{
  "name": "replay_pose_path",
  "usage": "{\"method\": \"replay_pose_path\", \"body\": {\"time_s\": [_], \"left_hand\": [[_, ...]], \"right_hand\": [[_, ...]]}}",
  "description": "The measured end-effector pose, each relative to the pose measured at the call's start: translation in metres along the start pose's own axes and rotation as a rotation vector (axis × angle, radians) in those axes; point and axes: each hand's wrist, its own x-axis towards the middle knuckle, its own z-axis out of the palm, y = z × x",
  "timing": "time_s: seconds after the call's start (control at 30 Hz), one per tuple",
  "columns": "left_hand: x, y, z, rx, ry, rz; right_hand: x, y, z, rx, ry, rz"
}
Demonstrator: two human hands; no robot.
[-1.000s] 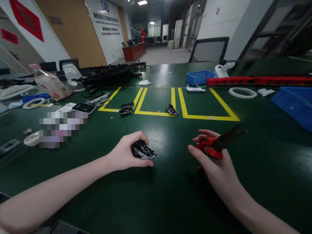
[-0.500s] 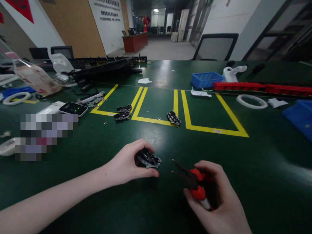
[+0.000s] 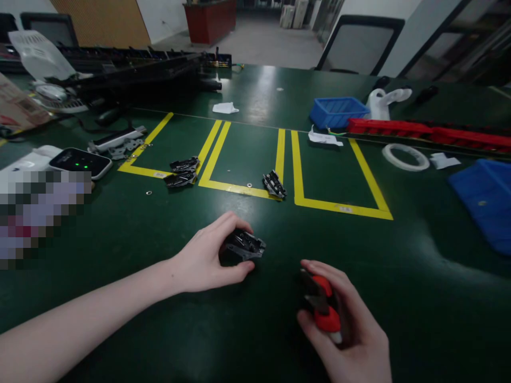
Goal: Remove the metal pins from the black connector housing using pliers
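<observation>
"What does the left hand (image 3: 207,261) hold?"

"A black-and-grey, angular, plastic-looking part (image 3: 248,246), clamped in its grasp nearer than the yellow tape outlines (image 3: 231,188); the right hand (image 3: 365,327), well apart from it, grips red-handled, dark metal pliers (image 3: 327,320)."

"And on the dark green surface (image 3: 239,330)?"

"2 similar parts (image 3: 181,180) lie close together at the left outline's near right corner; 1 matching part (image 3: 274,186) lies at the middle outline's."

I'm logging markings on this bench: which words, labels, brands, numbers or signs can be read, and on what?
None can be read.
Left label on the left yellow outline: too small.
Right label on the right yellow outline: too small.
Black-faced device, faint marking: too blurred.
Pinkish package, print: too blurred.
</observation>
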Motion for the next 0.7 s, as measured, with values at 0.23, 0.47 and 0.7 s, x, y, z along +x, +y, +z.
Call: {"method": "replay_pose_path", "body": {"time_s": [0.23,0.47,0.7], "left_hand": [[-0.004,-0.001,-0.001,-0.022,-0.045,0.088],[-0.011,0.002,0.005,-0.064,-0.093,0.145],[-0.018,0.011,0.013,-0.21,-0.233,0.062]], "right_hand": [[0.017,0.008,-0.022,-0.032,-0.08,-0.055],[0.034,0.018,-0.023,-0.162,-0.108,-0.226],[0.025,0.037,-0.035,-0.273,-0.15,-0.452]]}}
